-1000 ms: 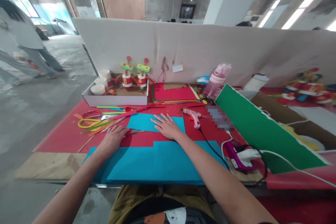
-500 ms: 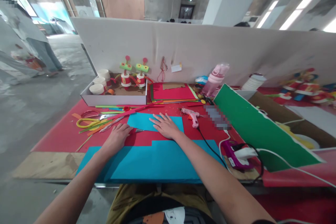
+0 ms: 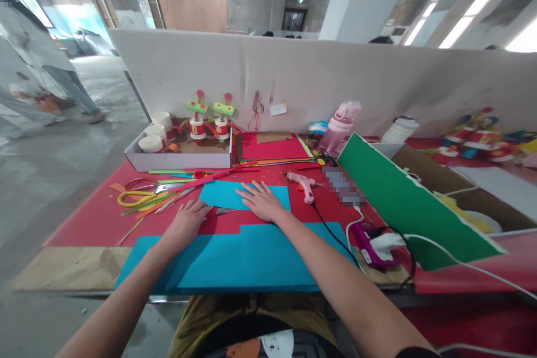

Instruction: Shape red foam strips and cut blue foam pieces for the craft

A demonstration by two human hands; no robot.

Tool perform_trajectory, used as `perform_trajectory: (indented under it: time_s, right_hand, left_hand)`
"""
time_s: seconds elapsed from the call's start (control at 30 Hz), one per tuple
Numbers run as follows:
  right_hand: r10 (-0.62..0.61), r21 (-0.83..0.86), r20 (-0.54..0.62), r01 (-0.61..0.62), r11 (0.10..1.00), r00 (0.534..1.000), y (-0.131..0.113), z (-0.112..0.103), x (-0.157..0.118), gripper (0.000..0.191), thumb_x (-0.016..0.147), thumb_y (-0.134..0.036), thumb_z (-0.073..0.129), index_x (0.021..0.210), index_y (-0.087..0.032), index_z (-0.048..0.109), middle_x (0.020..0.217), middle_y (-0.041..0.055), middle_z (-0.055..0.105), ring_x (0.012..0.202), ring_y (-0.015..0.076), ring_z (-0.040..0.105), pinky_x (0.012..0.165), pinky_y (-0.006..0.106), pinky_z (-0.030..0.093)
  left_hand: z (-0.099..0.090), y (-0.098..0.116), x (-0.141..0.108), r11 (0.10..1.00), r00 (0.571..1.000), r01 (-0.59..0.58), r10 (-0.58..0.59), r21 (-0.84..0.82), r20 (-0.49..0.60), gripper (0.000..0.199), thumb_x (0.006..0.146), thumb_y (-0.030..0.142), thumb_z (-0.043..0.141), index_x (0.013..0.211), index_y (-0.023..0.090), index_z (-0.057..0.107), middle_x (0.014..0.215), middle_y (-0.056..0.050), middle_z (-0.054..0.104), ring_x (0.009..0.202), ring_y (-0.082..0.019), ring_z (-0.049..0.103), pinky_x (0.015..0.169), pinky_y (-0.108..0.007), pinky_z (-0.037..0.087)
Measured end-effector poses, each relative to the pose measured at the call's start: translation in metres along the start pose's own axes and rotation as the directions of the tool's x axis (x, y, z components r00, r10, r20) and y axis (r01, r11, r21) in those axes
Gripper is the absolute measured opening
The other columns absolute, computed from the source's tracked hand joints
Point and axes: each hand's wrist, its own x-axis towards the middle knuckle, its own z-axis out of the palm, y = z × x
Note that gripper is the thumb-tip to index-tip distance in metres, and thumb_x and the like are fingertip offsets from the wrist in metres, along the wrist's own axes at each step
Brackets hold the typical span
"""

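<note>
A sheet of light blue paper point(image 3: 222, 193) lies on the red table covering. My right hand point(image 3: 263, 202) rests flat on its right part with the fingers spread. At the sheet's near left edge is my left hand point(image 3: 191, 222), its fingers bent and close together. What they grip, if anything, is hidden. A thin grey pointed piece, like a blade point(image 3: 224, 211), shows just right of the left fingertips along the paper's near edge. Larger blue sheets point(image 3: 251, 257) lie nearer me, under my forearms.
Scissors point(image 3: 138, 197) and paper strips lie left. A pink glue gun point(image 3: 305, 185) is right of the paper, its cord running to a purple power strip point(image 3: 375, 249). Behind stand a white box point(image 3: 180, 161) with cups and paper figures, and a pink bottle point(image 3: 339, 126). A green board point(image 3: 403, 201) leans right.
The whole view has shifted slightly left. My right hand stays flat on the blue paper. The grey pointed piece shows a little farther out from my left fingertips.
</note>
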Motion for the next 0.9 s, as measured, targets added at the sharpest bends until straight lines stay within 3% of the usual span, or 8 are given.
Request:
perform_trajectory:
  time_s: [0.4, 0.73, 0.9]
  right_hand:
    - [-0.001, 0.021, 0.007, 0.001, 1.0, 1.0, 0.0, -0.002, 0.0, 0.049, 0.098, -0.048, 0.021, 0.146, -0.04, 0.027, 0.156, -0.0071, 0.02, 0.143, 0.0293, 0.016, 0.115, 0.053, 0.013]
    - [-0.007, 0.054, -0.016, 0.008, 0.999, 1.0, 0.0, 0.0, 0.002, 0.047, 0.099, -0.046, 0.024, 0.145, -0.04, 0.029, 0.156, -0.0067, 0.021, 0.143, 0.0297, 0.017, 0.115, 0.054, 0.012]
    - [-0.03, 0.197, 0.075, 0.015, 0.98, 0.997, 0.015, -0.013, -0.001, 0.047, 0.099, -0.042, 0.025, 0.145, -0.033, 0.034, 0.153, -0.0016, 0.029, 0.143, 0.0267, 0.019, 0.115, 0.051, 0.017]
  left_hand:
    - [-0.001, 0.013, 0.007, 1.0, 1.0, 0.001, -0.001, 0.01, 0.008, 0.033, 0.095, 0.02, 0.036, 0.119, 0.019, 0.059, 0.111, -0.012, 0.059, 0.098, -0.024, 0.05, 0.085, -0.038, 0.04]
    - [-0.003, 0.034, 0.01, 0.999, 1.0, 0.026, -0.027, 0.043, 0.014, 0.035, 0.093, 0.015, 0.038, 0.122, 0.02, 0.057, 0.114, -0.01, 0.059, 0.1, -0.023, 0.048, 0.084, -0.038, 0.039]
    - [-0.004, 0.036, 0.01, 0.998, 0.999, 0.037, -0.038, 0.054, 0.019, 0.037, 0.092, 0.014, 0.037, 0.123, 0.019, 0.057, 0.115, -0.011, 0.058, 0.101, -0.024, 0.048, 0.085, -0.038, 0.04]
